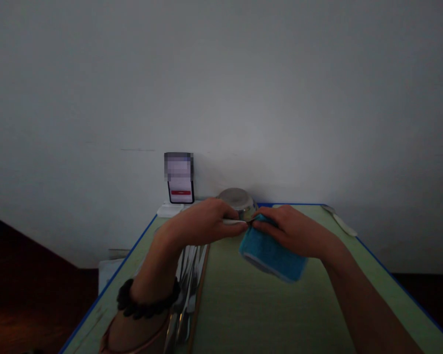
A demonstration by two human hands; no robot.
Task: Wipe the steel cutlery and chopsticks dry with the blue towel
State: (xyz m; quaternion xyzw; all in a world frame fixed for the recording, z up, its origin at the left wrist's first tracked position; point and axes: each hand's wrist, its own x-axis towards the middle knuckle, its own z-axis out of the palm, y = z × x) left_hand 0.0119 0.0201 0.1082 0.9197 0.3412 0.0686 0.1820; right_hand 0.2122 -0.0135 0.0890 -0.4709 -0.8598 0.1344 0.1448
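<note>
My left hand (216, 219) is closed around a piece of cutlery with a pale handle (236, 222), held level over the table. Its other end runs into a blue cloth (275, 253), so I cannot tell its kind. My right hand (290, 228) pinches the cloth around that end, and the loose part of the cloth hangs below the fingers. Under my left forearm lie several metal knives and other cutlery (186, 290), side by side and partly hidden by the arm. Another pale-handled piece of cutlery (339, 221) rests at the far right corner of the table.
The green table (262, 314) has a blue edge and stands against a grey wall (266, 98). A phone (180, 189) leans upright on a white stand (170, 210) at the back left. Behind my hands is a round, shiny container (238, 197), partly covered.
</note>
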